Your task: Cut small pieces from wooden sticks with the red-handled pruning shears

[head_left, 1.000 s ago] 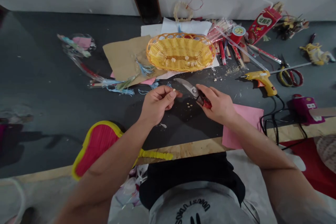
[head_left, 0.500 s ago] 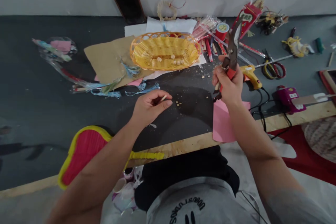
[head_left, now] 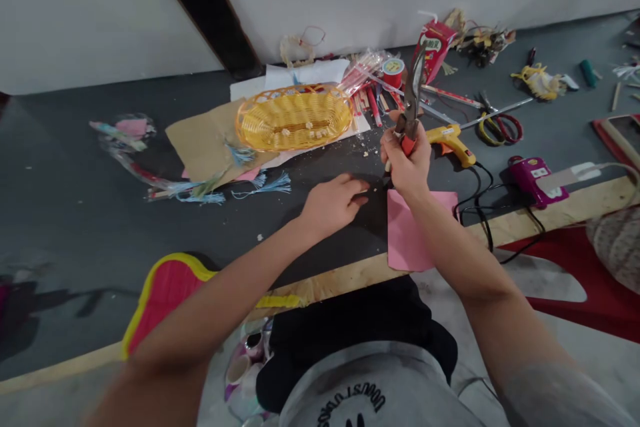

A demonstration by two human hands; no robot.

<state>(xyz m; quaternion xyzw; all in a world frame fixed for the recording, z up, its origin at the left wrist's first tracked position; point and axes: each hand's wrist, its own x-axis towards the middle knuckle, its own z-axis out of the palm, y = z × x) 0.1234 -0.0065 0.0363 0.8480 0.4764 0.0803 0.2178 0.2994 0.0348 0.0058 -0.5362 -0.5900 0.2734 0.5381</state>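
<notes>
My right hand (head_left: 411, 157) is wrapped around a pair of pruning shears (head_left: 414, 90) with red handles, the metal jaws pointing up and away. A pale thin stick (head_left: 388, 166) shows at the fingers of the same hand. My left hand (head_left: 334, 208) is low over the dark tabletop, palm down, its thumb and fingertips closed toward each other. A small pale bit of stick shows at those fingertips. Beyond it lies a yellow woven basket (head_left: 295, 113) with a few small pale pieces inside. Beneath my right wrist is a pink paper sheet (head_left: 407, 233).
A yellow glue gun (head_left: 453, 142), scissors (head_left: 500, 127) and a purple device (head_left: 537, 180) with cables lie to the right. Blue tassels (head_left: 270, 185) and brown paper (head_left: 195, 140) are on the left. A red carton (head_left: 433, 47) stands at the back. A pink-and-yellow shape (head_left: 165, 293) sits by the front edge.
My left hand has moved right, toward my right hand, and turned palm down over the small cut pieces. The camera view has shifted; my right hand still grips the shears.
</notes>
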